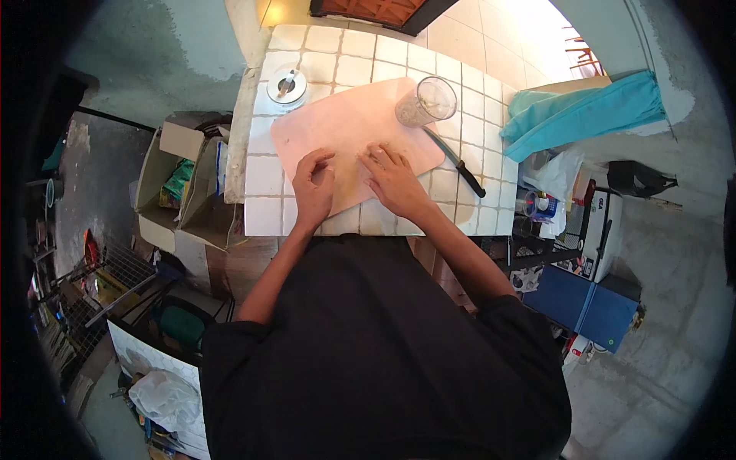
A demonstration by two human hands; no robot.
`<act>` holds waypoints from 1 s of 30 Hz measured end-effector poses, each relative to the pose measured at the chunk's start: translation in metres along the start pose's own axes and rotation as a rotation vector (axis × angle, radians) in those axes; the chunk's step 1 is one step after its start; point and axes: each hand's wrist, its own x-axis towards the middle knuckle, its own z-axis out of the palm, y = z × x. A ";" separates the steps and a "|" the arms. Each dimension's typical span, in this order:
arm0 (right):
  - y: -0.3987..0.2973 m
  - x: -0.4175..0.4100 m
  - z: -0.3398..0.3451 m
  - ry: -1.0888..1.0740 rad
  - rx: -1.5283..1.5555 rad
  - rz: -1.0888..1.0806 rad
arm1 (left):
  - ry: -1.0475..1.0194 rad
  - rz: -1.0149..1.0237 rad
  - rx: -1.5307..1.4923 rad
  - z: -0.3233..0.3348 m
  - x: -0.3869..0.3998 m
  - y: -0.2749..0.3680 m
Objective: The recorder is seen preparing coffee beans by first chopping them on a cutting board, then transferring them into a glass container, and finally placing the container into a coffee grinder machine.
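A pink cutting board (pixel 345 121) lies at a slant on the white tiled counter (pixel 264 195). Over its left part is my left hand (pixel 314 187), fingers curled and apart, with nothing seen in them. My right hand (pixel 394 179) rests palm down on the board, its fingers spread; what lies under the fingertips is too small to tell. A clear cup (pixel 426 102) with pale bits inside stands at the board's upper right. Beside the board's right edge lies a knife with a black handle (pixel 471 179). A round white-lidded container (pixel 286 89) stands at the upper left.
Turquoise cloth (pixel 581 115) hangs by the counter's right side. Left of the counter are open cardboard boxes (pixel 152 172) with packets in them. A blue folder-like panel (pixel 581 305) and plastic bags (pixel 555 175) are at the lower right. A white plastic bag (pixel 167 399) sits at the lower left.
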 end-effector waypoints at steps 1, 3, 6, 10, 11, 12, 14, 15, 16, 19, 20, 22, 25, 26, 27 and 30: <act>0.001 -0.003 0.001 0.031 -0.042 -0.009 | -0.021 0.008 -0.011 0.000 0.001 -0.002; 0.006 -0.007 0.010 0.079 -0.104 0.017 | -0.022 0.040 0.005 -0.003 0.001 -0.010; 0.017 -0.007 0.027 0.237 -0.194 -0.107 | -0.032 0.015 -0.027 -0.008 0.001 -0.005; 0.027 -0.005 0.031 0.282 -0.156 -0.201 | -0.027 -0.029 -0.041 -0.007 0.002 -0.004; 0.030 -0.006 0.032 0.298 -0.165 -0.234 | -0.051 -0.019 -0.041 -0.006 0.002 -0.005; 0.033 -0.005 0.032 0.312 -0.169 -0.226 | -0.044 -0.033 -0.065 -0.005 0.003 -0.006; 0.037 -0.006 0.033 0.323 -0.171 -0.237 | -0.046 -0.039 -0.086 -0.005 0.005 -0.006; 0.037 -0.005 0.032 0.330 -0.170 -0.238 | -0.046 -0.051 -0.088 -0.006 0.004 -0.006; 0.038 -0.005 0.030 0.342 -0.144 -0.198 | -0.045 -0.063 -0.090 -0.007 0.003 -0.006; 0.035 0.001 0.032 0.493 0.147 0.026 | -0.049 -0.033 -0.115 -0.006 0.004 -0.008; 0.034 0.005 0.033 0.618 0.410 0.219 | -0.046 -0.028 -0.108 -0.005 0.006 -0.009; 0.027 0.017 0.018 0.656 0.763 0.382 | -0.045 -0.038 -0.151 -0.005 0.005 -0.012; 0.017 0.038 -0.031 0.821 1.122 0.440 | -0.041 -0.013 -0.132 -0.007 0.004 -0.015; 0.019 0.042 -0.050 0.838 0.984 0.406 | -0.035 -0.013 -0.126 -0.008 0.003 -0.014; 0.027 0.046 -0.063 0.852 0.847 0.368 | -0.043 -0.014 -0.122 -0.008 0.003 -0.012; 0.058 0.058 -0.086 0.815 0.457 0.379 | -0.049 -0.017 -0.111 -0.007 0.003 -0.008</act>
